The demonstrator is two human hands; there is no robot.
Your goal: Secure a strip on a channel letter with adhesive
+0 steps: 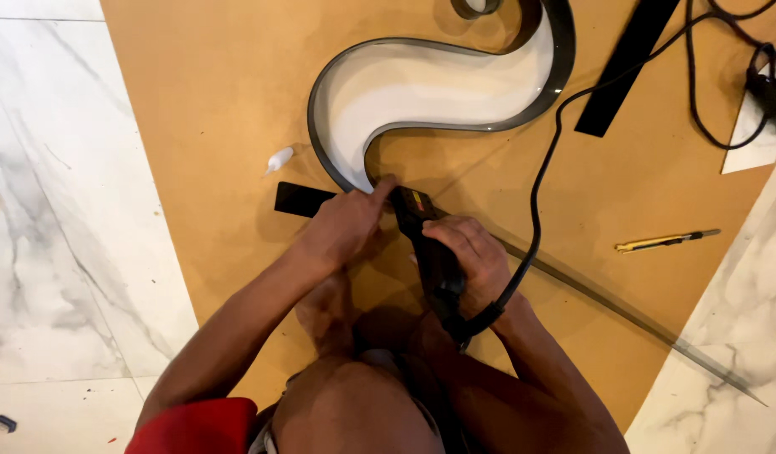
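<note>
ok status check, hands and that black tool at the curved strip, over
Right hand gripping black corded tool, nose at the grey curved strip. Left hand pressing the strip's end. Cord trails right across the board; nothing blocking.

Looking straight down here. The right hand (pixel 470 256) is gripping a black corded power tool (pixel 428 244), with its nose sitting right against the end of a curvy white sign letter (pixel 438 84) edged in a grey metal strip. The left hand (pixel 346 225) is pressing a finger on that same end. Everything's lying on a brown board (pixel 219 101) over a marble floor (pixel 51 210). A small white glue bottle (pixel 278 159) is sitting just left of the letter, and a yellow utility knife (pixel 661 242) is lying well off to the right.
</note>
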